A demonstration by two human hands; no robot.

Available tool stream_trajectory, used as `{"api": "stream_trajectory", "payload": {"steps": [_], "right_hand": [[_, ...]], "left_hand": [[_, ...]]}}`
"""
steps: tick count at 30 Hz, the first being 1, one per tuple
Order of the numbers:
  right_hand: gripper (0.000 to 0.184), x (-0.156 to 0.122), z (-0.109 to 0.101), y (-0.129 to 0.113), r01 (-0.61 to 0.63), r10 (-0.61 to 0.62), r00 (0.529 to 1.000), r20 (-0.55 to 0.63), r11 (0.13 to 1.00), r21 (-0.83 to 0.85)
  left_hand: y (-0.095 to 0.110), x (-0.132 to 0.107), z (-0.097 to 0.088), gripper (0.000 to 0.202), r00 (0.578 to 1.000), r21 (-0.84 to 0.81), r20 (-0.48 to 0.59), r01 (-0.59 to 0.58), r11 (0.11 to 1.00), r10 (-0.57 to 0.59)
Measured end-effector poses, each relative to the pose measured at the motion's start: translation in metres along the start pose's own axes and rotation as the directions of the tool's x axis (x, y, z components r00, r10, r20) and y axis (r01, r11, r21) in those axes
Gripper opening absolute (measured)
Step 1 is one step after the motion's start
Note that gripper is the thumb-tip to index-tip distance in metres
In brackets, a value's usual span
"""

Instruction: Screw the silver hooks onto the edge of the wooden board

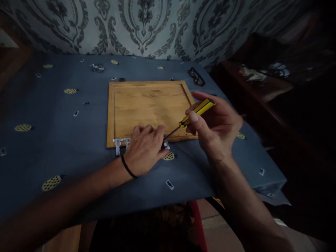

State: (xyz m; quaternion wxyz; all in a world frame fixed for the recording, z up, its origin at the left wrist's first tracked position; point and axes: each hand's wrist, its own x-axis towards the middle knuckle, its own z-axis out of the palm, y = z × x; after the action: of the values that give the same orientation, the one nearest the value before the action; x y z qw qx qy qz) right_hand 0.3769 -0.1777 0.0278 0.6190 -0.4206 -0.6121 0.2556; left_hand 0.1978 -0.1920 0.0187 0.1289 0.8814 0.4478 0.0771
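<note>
A framed wooden panel (149, 105), like a small cabinet door, lies flat on the table. My right hand (214, 124) is closed round the yellow and black handle of a screwdriver (198, 111). Its shaft slants down left to the panel's near edge, where the tip meets a metal hinge (167, 144); the exact contact is hidden. Over that edge my left hand (145, 148) is closed, fingers curled on the wood and thumb by the hinge, gripping it there. To its left, another hinge (118, 146) sits at the panel's corner, and a further hinge (127, 142) is partly covered by my hand.
A blue patterned cloth (86, 140) covers the table. Small metal parts (97, 67) lie at the back left, with a small dark piece (86, 103) nearer. Black-framed glasses (196, 76) rest beyond the panel's right corner. A patterned wall or curtain (143, 24) stands behind.
</note>
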Motion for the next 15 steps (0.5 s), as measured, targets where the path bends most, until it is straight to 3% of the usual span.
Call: {"api": "stream_trajectory", "payload": {"steps": [15], "right_hand": [[0.036, -0.0016, -0.0021, -0.0007, 0.015, -0.015, 1.000, 0.017, 1.000, 0.010]], "left_hand": [[-0.0001, 0.0000, 0.0000, 0.048, 1.000, 0.003, 0.006, -0.002, 1.000, 0.002]]}}
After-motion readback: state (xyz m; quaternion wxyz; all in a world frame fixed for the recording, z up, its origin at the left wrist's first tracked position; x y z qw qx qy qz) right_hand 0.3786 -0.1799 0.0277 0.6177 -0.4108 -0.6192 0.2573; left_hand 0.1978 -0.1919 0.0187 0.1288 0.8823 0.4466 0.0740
